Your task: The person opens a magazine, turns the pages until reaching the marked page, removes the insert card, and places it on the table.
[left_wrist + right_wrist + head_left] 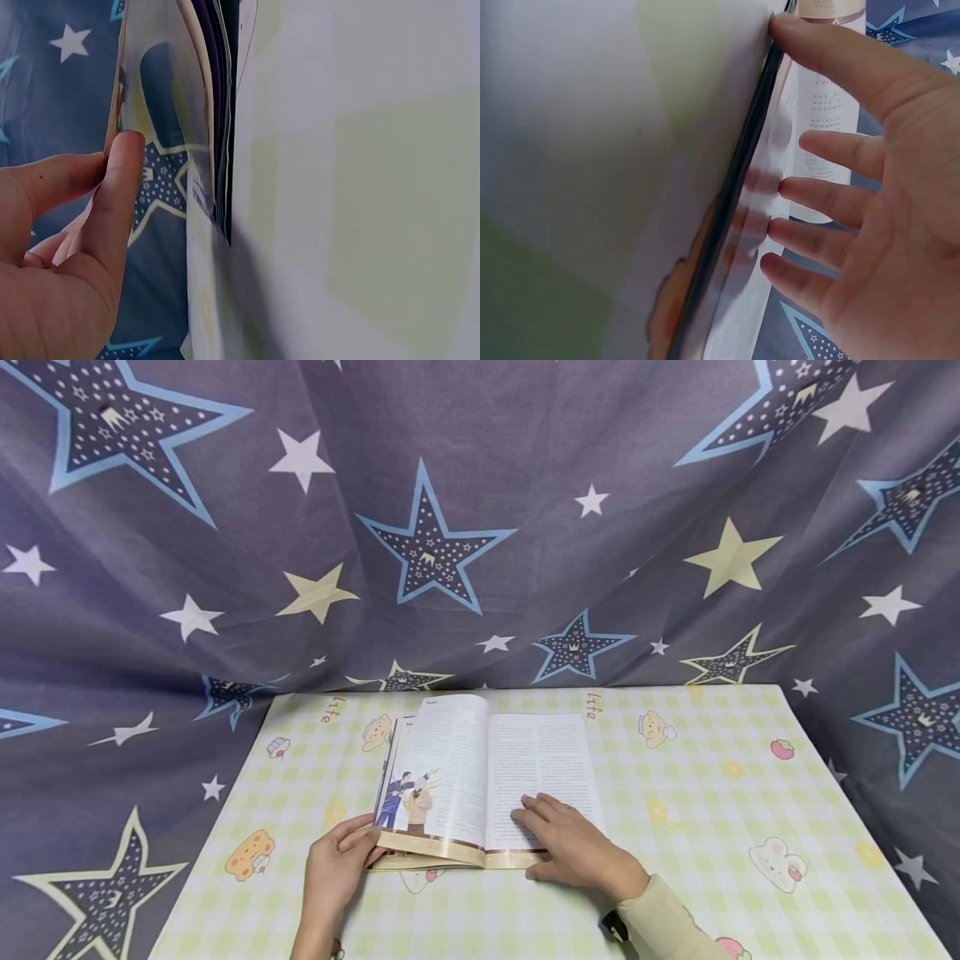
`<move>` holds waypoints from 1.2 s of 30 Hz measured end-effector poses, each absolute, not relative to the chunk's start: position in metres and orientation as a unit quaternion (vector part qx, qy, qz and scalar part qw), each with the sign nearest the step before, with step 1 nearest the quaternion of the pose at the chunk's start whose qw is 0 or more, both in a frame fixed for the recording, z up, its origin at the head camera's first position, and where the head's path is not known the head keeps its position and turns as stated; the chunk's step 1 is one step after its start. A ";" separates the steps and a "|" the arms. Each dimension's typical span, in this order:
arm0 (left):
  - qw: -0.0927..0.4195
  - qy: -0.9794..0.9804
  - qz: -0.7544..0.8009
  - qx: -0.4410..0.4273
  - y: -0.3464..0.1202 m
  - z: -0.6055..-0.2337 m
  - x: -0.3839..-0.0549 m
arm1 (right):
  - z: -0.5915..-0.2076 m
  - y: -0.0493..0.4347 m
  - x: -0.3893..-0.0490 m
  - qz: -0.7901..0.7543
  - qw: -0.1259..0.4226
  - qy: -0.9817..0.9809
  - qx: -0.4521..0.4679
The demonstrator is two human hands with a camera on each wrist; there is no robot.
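An open magazine (pixel 536 752) lies on the table, text on its right-hand page. Its left leaf (pixel 450 760), printed with an illustration of figures, bows up off the pages beneath. With thumb and forefinger my left hand (pixel 337 864) pinches this leaf near its lower outer corner; the left wrist view shows the lifted leaf (pixel 161 37) standing apart from the stack. On the lower part of the right page rests my right hand (pixel 577 847). Its fingers are spread and fairly straight in the right wrist view, fingertips (pixel 784 187) on the paper and thumb at the magazine's edge.
A green-and-white checked tablecloth (pixel 712 827) with cartoon prints covers the table. Behind and beside it hangs a dark star-patterned cloth (pixel 525 468), meeting the table's back edge. A dark band or object (pixel 615 927) shows at my right wrist, by the pale sleeve.
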State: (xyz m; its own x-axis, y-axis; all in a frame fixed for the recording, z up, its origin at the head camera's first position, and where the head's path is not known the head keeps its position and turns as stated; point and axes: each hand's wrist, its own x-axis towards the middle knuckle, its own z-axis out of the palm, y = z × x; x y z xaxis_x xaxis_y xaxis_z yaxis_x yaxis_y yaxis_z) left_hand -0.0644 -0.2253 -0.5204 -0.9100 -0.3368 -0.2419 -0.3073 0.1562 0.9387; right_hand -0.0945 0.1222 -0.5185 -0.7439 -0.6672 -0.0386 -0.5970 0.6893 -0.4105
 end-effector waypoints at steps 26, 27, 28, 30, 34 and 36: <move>0.031 -0.761 -0.618 0.192 -0.221 -0.518 -0.069 | -0.513 0.171 -0.100 -0.249 -0.006 0.920 -0.304; 0.028 -0.761 -0.620 0.188 -0.220 -0.518 -0.070 | -0.514 0.174 -0.100 -0.251 -0.028 0.923 -0.291; 0.028 -0.761 -0.621 0.182 -0.218 -0.518 -0.071 | -0.515 0.177 -0.101 -0.250 -0.048 0.927 -0.275; 0.026 -0.766 -0.620 0.169 -0.213 -0.517 -0.073 | -0.516 0.179 -0.101 -0.249 -0.094 0.932 -0.246; 0.018 -0.774 -0.617 0.140 -0.199 -0.515 -0.079 | -0.518 0.176 -0.103 -0.244 -0.143 0.940 -0.190; 0.013 -0.777 -0.617 0.125 -0.191 -0.513 -0.082 | -0.517 0.171 -0.104 -0.258 -0.142 0.939 -0.179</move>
State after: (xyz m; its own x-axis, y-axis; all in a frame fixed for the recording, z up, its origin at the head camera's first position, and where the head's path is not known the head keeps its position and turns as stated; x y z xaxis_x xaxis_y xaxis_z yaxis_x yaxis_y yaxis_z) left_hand -0.0817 -0.1914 -0.5130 -0.9682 -0.2105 -0.1352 -0.1792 0.2064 0.9619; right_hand -0.1038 0.1706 -0.5174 -0.8959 -0.2625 0.3583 -0.4088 0.8029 -0.4339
